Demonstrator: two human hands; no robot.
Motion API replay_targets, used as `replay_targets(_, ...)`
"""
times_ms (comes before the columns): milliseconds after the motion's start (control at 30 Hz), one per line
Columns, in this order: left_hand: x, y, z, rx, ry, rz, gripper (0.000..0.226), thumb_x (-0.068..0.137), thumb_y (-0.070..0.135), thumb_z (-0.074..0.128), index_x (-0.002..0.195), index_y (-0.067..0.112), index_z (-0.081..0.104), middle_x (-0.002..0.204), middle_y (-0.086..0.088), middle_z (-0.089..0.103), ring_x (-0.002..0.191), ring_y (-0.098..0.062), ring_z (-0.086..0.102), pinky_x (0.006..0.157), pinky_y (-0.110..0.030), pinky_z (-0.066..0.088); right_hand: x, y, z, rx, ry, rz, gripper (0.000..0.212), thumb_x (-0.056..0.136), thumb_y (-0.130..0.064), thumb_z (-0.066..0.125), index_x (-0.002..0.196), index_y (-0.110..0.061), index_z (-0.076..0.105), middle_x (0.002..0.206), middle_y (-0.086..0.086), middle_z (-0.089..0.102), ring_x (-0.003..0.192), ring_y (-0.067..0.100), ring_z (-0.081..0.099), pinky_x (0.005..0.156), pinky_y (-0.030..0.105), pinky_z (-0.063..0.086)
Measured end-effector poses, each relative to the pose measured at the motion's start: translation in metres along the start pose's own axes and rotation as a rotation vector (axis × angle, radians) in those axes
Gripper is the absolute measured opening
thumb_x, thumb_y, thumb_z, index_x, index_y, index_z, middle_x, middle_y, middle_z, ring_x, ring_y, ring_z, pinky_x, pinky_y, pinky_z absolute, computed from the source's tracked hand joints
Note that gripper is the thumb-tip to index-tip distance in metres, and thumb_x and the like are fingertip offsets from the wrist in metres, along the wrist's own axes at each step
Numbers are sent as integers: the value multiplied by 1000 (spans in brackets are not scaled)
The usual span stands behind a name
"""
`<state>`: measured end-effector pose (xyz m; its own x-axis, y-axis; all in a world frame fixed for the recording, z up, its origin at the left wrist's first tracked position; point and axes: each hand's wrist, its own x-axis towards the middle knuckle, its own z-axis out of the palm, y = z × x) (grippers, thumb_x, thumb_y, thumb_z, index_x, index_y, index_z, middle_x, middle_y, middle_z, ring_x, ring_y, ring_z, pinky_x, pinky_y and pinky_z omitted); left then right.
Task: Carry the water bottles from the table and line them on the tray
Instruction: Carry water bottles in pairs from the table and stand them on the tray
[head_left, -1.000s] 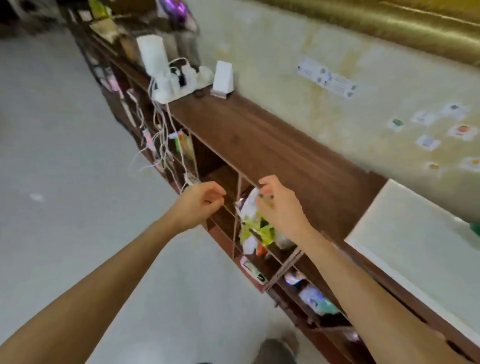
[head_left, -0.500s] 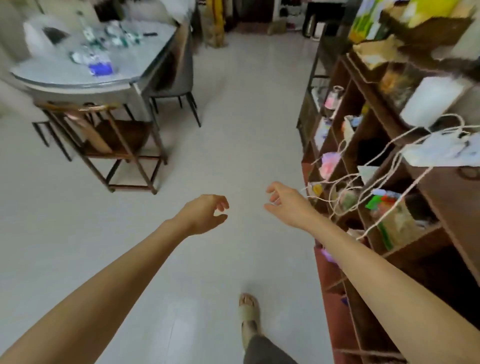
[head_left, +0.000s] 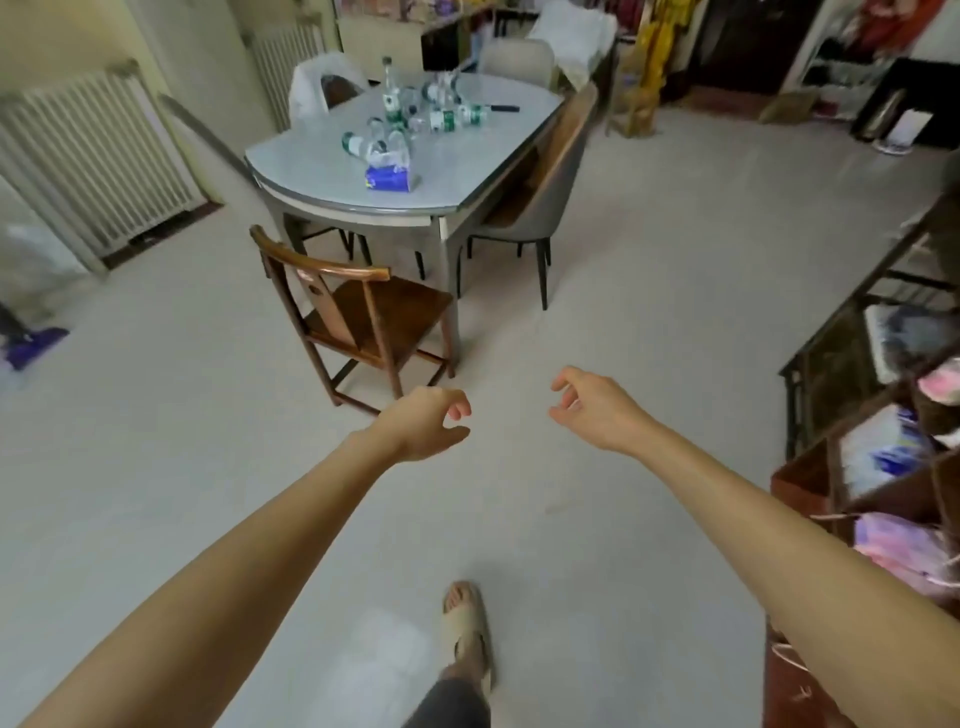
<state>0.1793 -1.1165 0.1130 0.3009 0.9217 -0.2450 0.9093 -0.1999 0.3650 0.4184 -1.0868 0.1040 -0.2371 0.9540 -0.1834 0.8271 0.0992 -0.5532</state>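
Lying scattered: clear water bottles (head_left: 422, 111), glossy table (head_left: 311, 171).

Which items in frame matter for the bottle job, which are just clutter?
Job: clear plastic water bottles with green labels; pale grey rounded table; left hand and right hand, both holding nothing.
Clutter: blue tissue pack; brown wooden chair; white plastic bag.

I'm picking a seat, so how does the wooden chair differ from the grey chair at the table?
The wooden chair is brown with a bare wooden seat and an open, curved-rail back; the grey chair looks upholstered with a solid back. The wooden chair stands at the rounded near end of the table, the grey chair along its right side. Both are unoccupied.
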Motion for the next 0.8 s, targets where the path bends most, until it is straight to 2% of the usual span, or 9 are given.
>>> replay_targets(167,123,-40,-54,36,-41,32,31,94,27,58,123,16,59,122,-3,63,111,-21,61,97,-37,50,122,-1,-38,-6,19,64,30,89,-25,62,115,-12,55,94,1,60,91,24,61,81,35,51)
replay_targets(333,239,-67,-120,32,-51,87,31,93,26,58,122,17,60,119,-1,65,108,-18,62,94,-39,52,234,1,-80,-2,84,128,28,89,-25,59,114,-14,55,96,1,60,92,23,60,82,33,51)
replay_targets(500,345,-95,-156,55,-73,104,29,93,28,57,120,18,59,119,-1,65,106,-20,63,92,-39,53,355,2,-102,16,60,118,27,89,-24,60,114,-14,56,95,1,59,90,24,61,81,34,52)
replay_targets(633,439,-136,-191,60,-55,69,28,93,29,58,119,19,60,120,-2,65,108,-19,62,94,-41,52,473,2,-121,-10,38,51,26,90,-24,59,114,-14,56,97,2,61,92,25,61,84,36,52)
replay_targets(800,534,-196,-251,-96,19,-95,28,93,25,59,119,19,62,121,-1,65,108,-15,61,95,-33,51,620,-12,-149,-67,-54,-54,28,92,-26,59,116,-13,54,98,2,61,94,23,61,86,38,52)
